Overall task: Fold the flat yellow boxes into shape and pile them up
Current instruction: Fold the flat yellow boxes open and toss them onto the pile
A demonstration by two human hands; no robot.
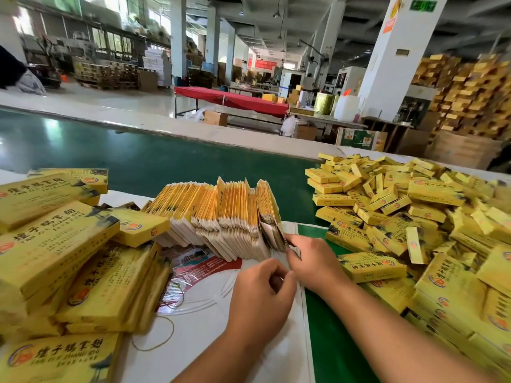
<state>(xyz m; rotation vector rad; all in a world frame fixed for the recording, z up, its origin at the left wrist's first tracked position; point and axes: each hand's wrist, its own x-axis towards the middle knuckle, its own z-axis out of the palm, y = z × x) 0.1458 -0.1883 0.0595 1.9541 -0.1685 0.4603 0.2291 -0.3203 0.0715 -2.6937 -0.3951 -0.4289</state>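
I am pinching the nearest blank off the row of flat boxes (221,217) with my right hand (312,261), the closer one; left hand (262,294) curling empty beside it.

1. We see a row of flat yellow cardboard box blanks (221,214) standing on edge, leaning and fanned, at the middle of the desk.
2. We see folded yellow printed boxes (409,217) heaped loosely to the right.
3. We see larger folded yellow boxes (63,244) with dark lettering piled on the left, lying flat and overlapping.
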